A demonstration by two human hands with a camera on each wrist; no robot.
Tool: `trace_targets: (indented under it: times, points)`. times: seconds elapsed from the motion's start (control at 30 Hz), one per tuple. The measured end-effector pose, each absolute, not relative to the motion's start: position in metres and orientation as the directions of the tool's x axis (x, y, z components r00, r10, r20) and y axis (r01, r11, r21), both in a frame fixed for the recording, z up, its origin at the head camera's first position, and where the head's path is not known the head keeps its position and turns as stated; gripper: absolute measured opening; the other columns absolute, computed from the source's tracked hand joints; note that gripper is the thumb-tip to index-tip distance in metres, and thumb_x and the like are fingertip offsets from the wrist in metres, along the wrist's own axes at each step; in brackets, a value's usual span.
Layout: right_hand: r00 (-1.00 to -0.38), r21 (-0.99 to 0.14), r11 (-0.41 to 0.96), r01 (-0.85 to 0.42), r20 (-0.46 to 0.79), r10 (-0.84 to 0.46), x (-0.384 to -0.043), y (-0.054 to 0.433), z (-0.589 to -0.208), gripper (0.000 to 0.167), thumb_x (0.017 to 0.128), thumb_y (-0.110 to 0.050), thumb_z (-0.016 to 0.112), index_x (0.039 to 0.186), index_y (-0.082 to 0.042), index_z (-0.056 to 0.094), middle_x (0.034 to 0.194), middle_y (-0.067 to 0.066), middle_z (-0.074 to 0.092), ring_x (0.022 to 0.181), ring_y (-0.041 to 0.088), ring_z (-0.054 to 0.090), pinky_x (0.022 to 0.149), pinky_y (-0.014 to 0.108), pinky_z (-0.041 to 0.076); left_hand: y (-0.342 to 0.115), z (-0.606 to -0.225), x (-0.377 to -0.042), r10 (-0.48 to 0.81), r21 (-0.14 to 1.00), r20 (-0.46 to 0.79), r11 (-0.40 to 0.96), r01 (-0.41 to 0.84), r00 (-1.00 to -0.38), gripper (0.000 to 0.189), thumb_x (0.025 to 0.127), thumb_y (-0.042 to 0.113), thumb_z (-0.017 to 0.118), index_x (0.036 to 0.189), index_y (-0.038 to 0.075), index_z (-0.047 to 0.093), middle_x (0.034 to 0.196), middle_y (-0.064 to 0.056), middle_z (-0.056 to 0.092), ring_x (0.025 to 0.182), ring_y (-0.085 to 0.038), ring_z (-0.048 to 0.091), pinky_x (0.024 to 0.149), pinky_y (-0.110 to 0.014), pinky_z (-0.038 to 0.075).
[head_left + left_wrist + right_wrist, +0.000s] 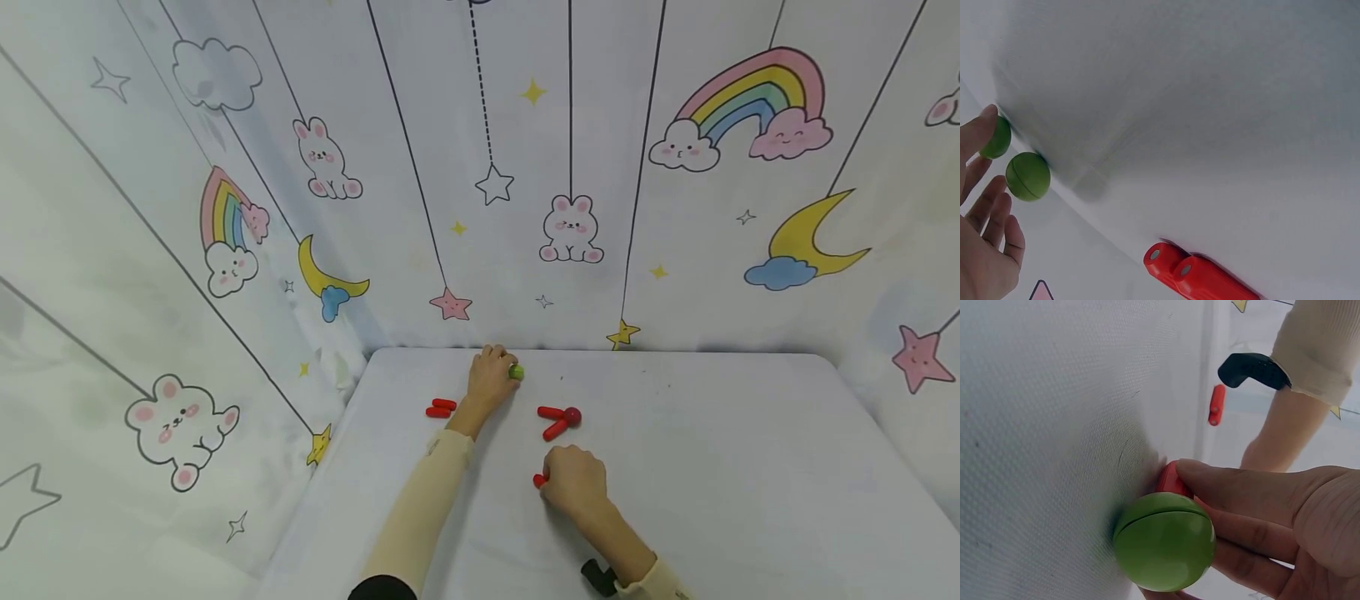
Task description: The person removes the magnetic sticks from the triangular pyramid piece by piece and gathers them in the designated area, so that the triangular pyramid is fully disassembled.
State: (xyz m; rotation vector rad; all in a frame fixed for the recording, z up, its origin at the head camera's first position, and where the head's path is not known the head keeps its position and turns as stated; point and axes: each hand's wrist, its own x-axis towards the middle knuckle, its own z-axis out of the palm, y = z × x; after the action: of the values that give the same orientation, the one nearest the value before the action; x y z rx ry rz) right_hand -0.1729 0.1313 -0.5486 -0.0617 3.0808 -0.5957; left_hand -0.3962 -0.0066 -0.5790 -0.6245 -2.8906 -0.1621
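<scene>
Left hand grip [490, 379] in head view: fingers bent, green ball [517, 372] at its right side, close to the far edge of the tabletop [750, 467]. Right hand grip [577, 481], nearer the front: fingers curled in, held red rod [539, 481] poking out left. Just beyond it, V-set red rods [552, 429] meet at a red ball [573, 417]. Paired red rods [438, 412] lie left of the left grip. Tabletop stretches wide to the right.

Left wrist: thumb and index nearly together on one green ball; second green ball [1027, 176] just beside the other fingers, contact unclear.

Right wrist: thumb pressed on the held red rod, third green ball [1165, 544] at its near end, low by the tabletop.
</scene>
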Motion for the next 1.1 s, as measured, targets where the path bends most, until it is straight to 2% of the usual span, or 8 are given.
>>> trace_targets:
  times: [0.23,0.43,0.67,0.83,0.97,1.1]
  points:
    - [-0.999,-0.375,0.926,-0.041,0.004,-0.042,-0.174,0.130,-0.549,0.018,0.078,-0.017,0.089,0.069,-0.016,0.074,0.060,-0.005,0.059,0.055,0.016,0.053,0.051,0.035,0.051,-0.008,-0.571,-0.390,0.384,0.067,0.237,0.910,0.409,-0.893,0.055,0.090,0.038,0.083,0.139,0.018,0.065,0.134,-0.004,0.059,0.125,-0.024,0.052,0.104,-0.043,0.047]
    - [-0.999,-0.376,0.926,-0.034,-0.006,-0.039,-0.175,0.129,-0.548,0.017,0.078,-0.017,0.089,0.069,-0.017,0.074,0.061,-0.006,0.060,0.055,0.016,0.053,0.052,0.036,0.052,-0.012,-0.561,-0.378,0.408,0.085,0.343,0.884,0.460,-0.846,0.051,0.091,0.034,0.083,0.136,0.018,0.066,0.132,-0.002,0.058,0.123,-0.023,0.053,0.102,-0.042,0.048]
    - [-0.999,-0.385,0.923,-0.016,-0.033,-0.031,-0.176,0.130,-0.549,0.015,0.078,-0.018,0.090,0.073,-0.015,0.076,0.063,-0.004,0.062,0.057,0.016,0.055,0.057,0.038,0.055,-0.015,-0.543,-0.343,0.476,0.152,0.409,0.806,0.572,-0.779,0.043,0.091,0.027,0.083,0.131,0.019,0.069,0.128,-0.001,0.060,0.114,-0.020,0.056,0.095,-0.036,0.051]
    - [-0.998,-0.395,0.919,0.004,-0.054,-0.019,-0.177,0.133,-0.551,0.016,0.076,-0.020,0.093,0.075,-0.015,0.077,0.063,-0.004,0.062,0.057,0.016,0.055,0.059,0.037,0.056,-0.016,-0.529,-0.313,0.538,0.169,0.393,0.755,0.633,-0.746,0.032,0.093,0.024,0.081,0.123,0.019,0.073,0.123,-0.001,0.064,0.109,-0.019,0.059,0.091,-0.033,0.052]
    - [-0.998,-0.406,0.914,-0.001,-0.052,-0.024,-0.177,0.133,-0.550,0.018,0.076,-0.021,0.093,0.073,-0.016,0.077,0.061,-0.005,0.060,0.056,0.016,0.053,0.055,0.035,0.054,-0.021,-0.525,-0.292,0.547,0.186,0.355,0.753,0.631,-0.758,0.023,0.092,0.019,0.081,0.115,0.019,0.075,0.117,0.001,0.066,0.108,-0.018,0.061,0.094,-0.031,0.053]
    - [-0.998,-0.415,0.910,0.002,-0.064,-0.027,-0.177,0.134,-0.550,0.018,0.076,-0.022,0.093,0.074,-0.016,0.077,0.062,-0.005,0.060,0.057,0.016,0.054,0.056,0.034,0.053,-0.029,-0.528,-0.275,0.564,0.224,0.274,0.751,0.621,-0.779,0.021,0.091,0.015,0.081,0.111,0.018,0.077,0.109,0.002,0.067,0.100,-0.015,0.061,0.086,-0.027,0.055]
